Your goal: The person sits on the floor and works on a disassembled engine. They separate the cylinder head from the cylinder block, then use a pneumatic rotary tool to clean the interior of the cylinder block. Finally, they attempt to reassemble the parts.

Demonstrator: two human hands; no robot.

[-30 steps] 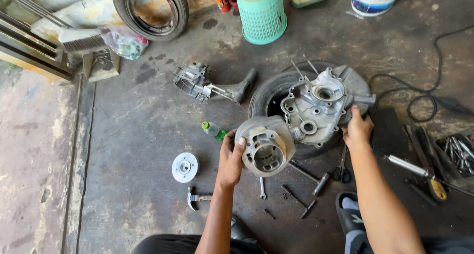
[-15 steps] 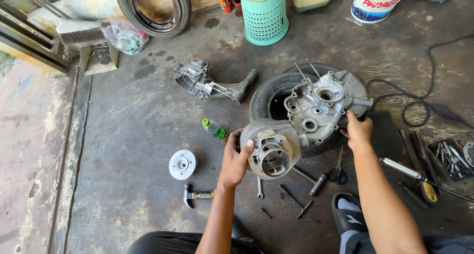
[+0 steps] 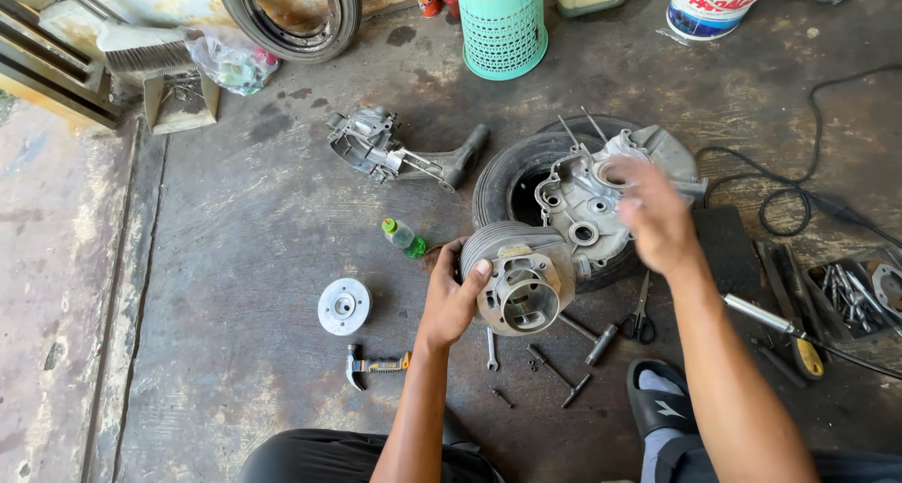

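Left hand (image 3: 453,300) wrapped around the side of the finned metal cylinder (image 3: 519,276), thumb on its top edge, fingers curled shut on it. Now tipped up a bit more than half a second ago, with the round hole facing the camera. Held just off the floor (image 3: 244,239), touching the near edge of the grey engine case (image 3: 601,206) that rests on the small black tyre (image 3: 507,178).

Right hand (image 3: 653,215) lifted off the engine case since a moment ago. Now up in the air above it, fingers spread open and blurry, holding nothing.

So only one hand on the cylinder now, and the case left alone on the tyre.

Close by on the floor: a hammer (image 3: 376,364), a white round disc (image 3: 344,305), a small green bottle (image 3: 403,238), a spanner (image 3: 491,348) and black scissors (image 3: 641,316).
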